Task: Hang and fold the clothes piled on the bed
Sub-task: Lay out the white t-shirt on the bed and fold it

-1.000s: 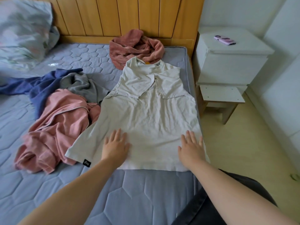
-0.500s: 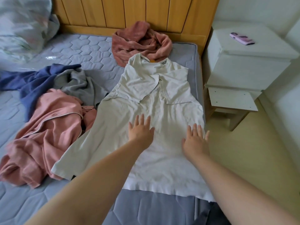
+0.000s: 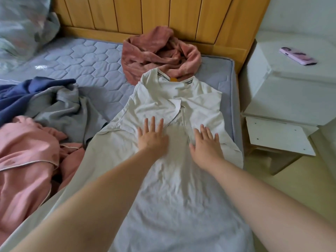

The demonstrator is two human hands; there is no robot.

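Pink pyjamas (image 3: pixel 27 157) are lying crumpled left of the white shirt (image 3: pixel 163 179), with grey (image 3: pixel 61 108) and navy (image 3: pixel 21 93) clothes beyond them. I am pressing my left hand (image 3: pixel 151 138), fingers straight and spread, flat on the shirt's chest, and my right hand (image 3: pixel 206 143) likewise just right of it. Spread under both palms on the bed (image 3: pixel 81 57), it is looking light, soft and limp; I would be taking it by the shoulders.

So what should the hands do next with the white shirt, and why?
Probably fold the bottom half up to the collar. Both hands, left and right, lie flat on the white shirt, and its sleeves are already tucked in.
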